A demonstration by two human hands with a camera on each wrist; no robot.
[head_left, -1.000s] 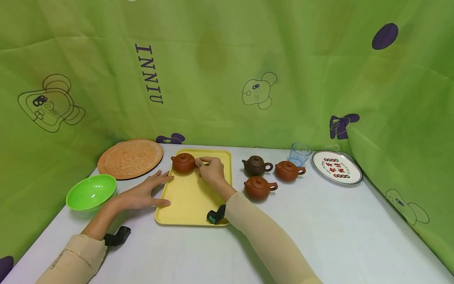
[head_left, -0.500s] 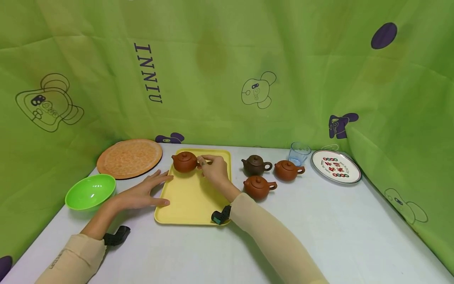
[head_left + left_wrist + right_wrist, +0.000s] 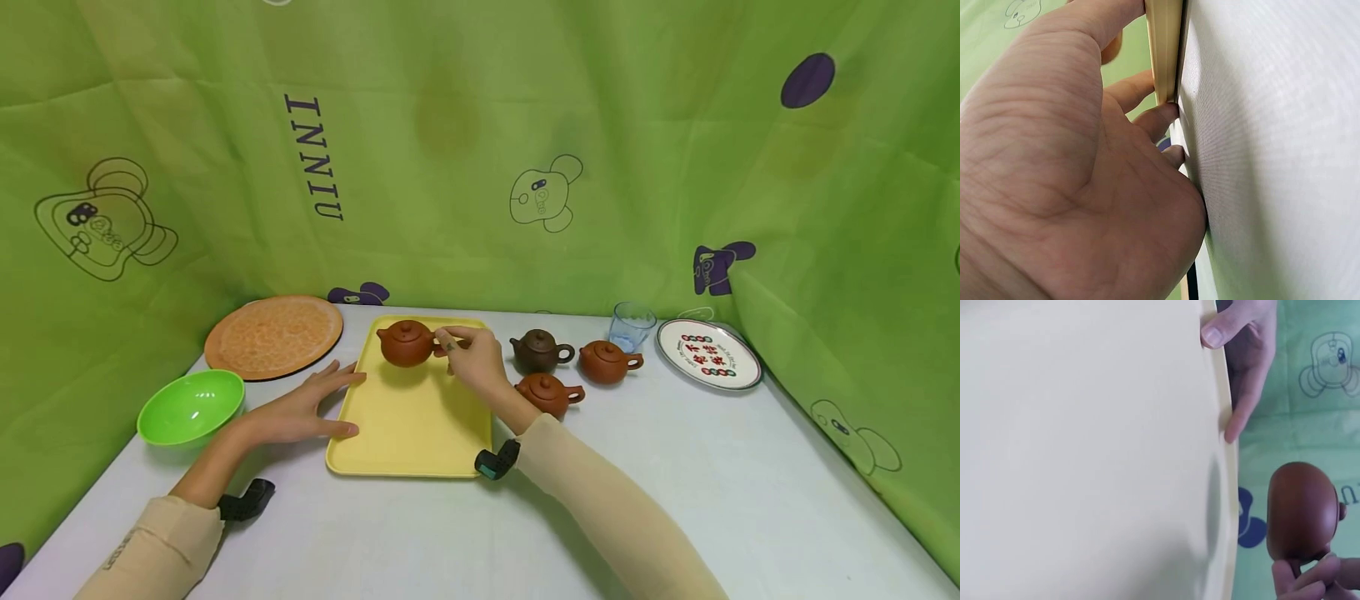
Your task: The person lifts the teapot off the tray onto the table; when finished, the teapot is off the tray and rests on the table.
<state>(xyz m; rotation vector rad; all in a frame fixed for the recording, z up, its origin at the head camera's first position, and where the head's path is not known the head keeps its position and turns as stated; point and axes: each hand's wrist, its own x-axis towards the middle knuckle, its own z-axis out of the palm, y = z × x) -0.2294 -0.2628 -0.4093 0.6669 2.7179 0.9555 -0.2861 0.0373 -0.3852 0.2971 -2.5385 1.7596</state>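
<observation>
Your right hand [image 3: 471, 360] pinches a reddish-brown teapot [image 3: 406, 343] by its handle, above the far end of the yellow tray [image 3: 408, 433].

The teapot looks lifted clear of the tray, with a shadow under it; the right wrist view shows your fingertips [image 3: 1300, 575] curled on the handle and the pot's round body [image 3: 1302, 511] off the tray surface. Your left hand [image 3: 300, 408] lies flat with fingers straight, holding nothing, pressed against the tray's left edge [image 3: 1163, 50] on the white table [image 3: 750, 483]. Three more teapots stand just right of the tray: a dark brown one [image 3: 540, 351] and two reddish ones [image 3: 550, 393] [image 3: 607, 361]. A green bowl [image 3: 191, 406] sits at far left.
</observation>
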